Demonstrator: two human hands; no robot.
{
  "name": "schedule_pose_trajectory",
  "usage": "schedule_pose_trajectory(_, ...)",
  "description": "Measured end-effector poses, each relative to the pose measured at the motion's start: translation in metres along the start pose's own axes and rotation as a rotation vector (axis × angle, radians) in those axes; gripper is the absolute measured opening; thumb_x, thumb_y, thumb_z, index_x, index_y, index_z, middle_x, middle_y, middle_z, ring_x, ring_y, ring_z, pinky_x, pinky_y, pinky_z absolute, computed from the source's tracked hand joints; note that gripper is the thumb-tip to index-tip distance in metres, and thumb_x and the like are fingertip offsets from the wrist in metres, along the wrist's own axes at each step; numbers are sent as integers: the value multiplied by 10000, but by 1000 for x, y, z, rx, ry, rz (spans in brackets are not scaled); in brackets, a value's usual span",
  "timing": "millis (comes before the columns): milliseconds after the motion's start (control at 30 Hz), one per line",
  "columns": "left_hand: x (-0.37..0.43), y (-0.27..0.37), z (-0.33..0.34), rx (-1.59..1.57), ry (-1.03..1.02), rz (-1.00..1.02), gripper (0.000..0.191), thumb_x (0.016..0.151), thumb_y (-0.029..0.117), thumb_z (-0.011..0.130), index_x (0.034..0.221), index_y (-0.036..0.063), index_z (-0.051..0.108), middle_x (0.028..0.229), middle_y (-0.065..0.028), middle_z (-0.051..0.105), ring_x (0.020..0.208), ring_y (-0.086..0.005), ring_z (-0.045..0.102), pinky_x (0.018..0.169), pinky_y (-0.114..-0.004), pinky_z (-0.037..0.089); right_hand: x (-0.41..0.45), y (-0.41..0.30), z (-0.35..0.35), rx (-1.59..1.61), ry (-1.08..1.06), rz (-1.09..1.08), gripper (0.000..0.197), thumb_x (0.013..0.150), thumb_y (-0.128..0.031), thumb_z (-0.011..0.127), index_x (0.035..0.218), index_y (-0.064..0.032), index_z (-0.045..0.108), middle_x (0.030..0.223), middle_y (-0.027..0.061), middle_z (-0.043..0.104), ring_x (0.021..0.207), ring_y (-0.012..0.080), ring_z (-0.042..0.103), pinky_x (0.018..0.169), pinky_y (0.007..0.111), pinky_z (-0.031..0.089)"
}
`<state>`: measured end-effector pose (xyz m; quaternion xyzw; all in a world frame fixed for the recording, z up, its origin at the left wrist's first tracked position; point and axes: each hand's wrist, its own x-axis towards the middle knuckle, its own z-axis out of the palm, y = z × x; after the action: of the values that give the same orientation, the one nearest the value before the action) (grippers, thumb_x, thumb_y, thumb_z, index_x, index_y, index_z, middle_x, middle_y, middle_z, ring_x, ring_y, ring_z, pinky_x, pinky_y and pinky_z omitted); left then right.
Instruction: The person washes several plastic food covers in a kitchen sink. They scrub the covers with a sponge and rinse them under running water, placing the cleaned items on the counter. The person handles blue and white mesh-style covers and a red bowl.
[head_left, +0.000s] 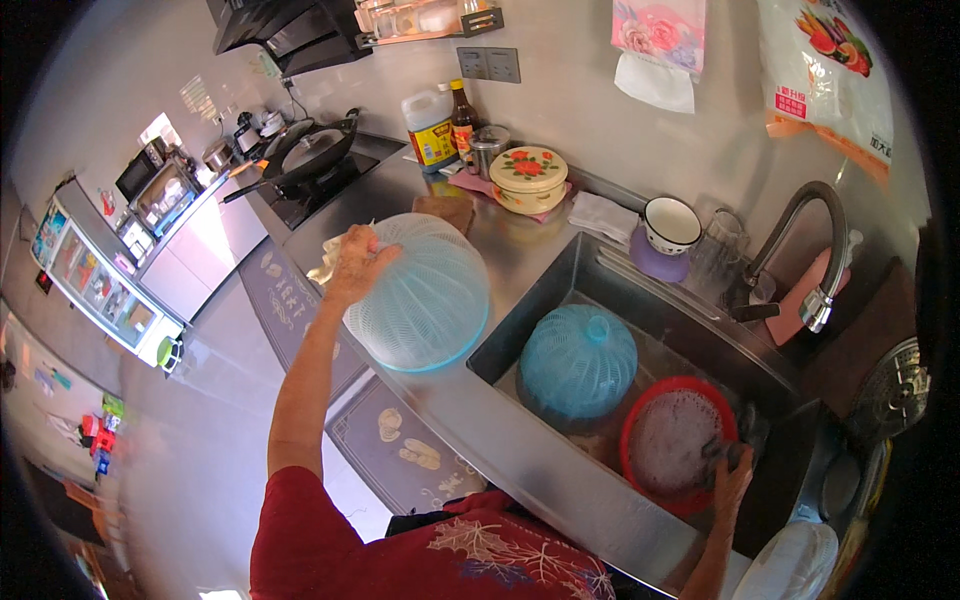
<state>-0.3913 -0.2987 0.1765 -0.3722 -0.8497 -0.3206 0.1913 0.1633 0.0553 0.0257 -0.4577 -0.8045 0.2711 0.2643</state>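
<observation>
My left hand (363, 259) is at the top of a pale blue domed plastic mesh food cover (431, 292), over the left part of the steel counter; a cream cloth (327, 259) shows beside its fingers. Whether it grips the cover or the cloth is unclear. In the sink (637, 330) a second blue mesh cover (577, 360) lies dome up. To its right sits a red basin (628, 442) of foamy water (671, 442). My right hand (733, 465) is at the basin's right rim, its fingers around a dark, blurred thing (718, 452).
A curved faucet (814, 202) arches over the sink's right end. Along the wall stand a lidded floral bowl (529, 180), a white enamel bowl (672, 225), glasses (724, 236), a jug (431, 131) and a sauce bottle (463, 112). A wok (319, 154) sits on the stove at the far left.
</observation>
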Motion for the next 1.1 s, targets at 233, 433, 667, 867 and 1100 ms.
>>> schedule_pose_trajectory(233, 30, 84, -29, -524, 86, 45, 386, 739, 137, 733, 662, 80, 360, 730, 22, 335, 686, -97, 333, 600, -240, 321, -3, -14, -3, 130, 57, 53, 347, 792, -61, 570, 1127, 0, 502, 1024, 192, 596, 953, 315, 578, 806, 367, 443)
schedule_pose_trajectory(433, 4, 216, 36, -235, 76, 325, 372, 683, 112, 746, 676, 57, 378, 699, -63, 369, 623, -214, 386, 571, -324, 343, 5, 11, -1, 356, 32, 135, 413, 823, -129, 585, 1200, -2, 472, 1105, 126, 554, 1000, 242, 531, 839, 342, 428)
schedule_pose_trajectory(667, -74, 353, 168, -368, -65, 575, 359, 628, 176, 773, 710, 95, 433, 750, -73, 442, 719, -267, 449, 626, -385, 358, 13, -40, -18, 1128, 14, 320, 279, 864, -173, 529, 1131, -95, 506, 945, 11, 567, 819, 138, 548, 641, 300, 468)
schedule_pose_trajectory(867, -140, 386, 254, -483, -149, 536, 357, 638, 151, 770, 728, 95, 429, 776, -71, 447, 723, -264, 445, 648, -384, 335, 37, 6, 9, 974, 46, 684, 404, 853, -207, 538, 1235, -93, 476, 1025, 57, 555, 915, 195, 519, 739, 360, 443)
schedule_pose_trajectory(1100, -140, 390, 276, -581, -378, 653, 326, 697, 216, 731, 913, 60, 542, 983, -131, 526, 947, -317, 506, 840, -441, 374, 52, 84, 62, 201, -146, 469, 446, 817, -263, 548, 1147, 23, 456, 1221, 253, 485, 1077, 409, 512, 923, 438, 407)
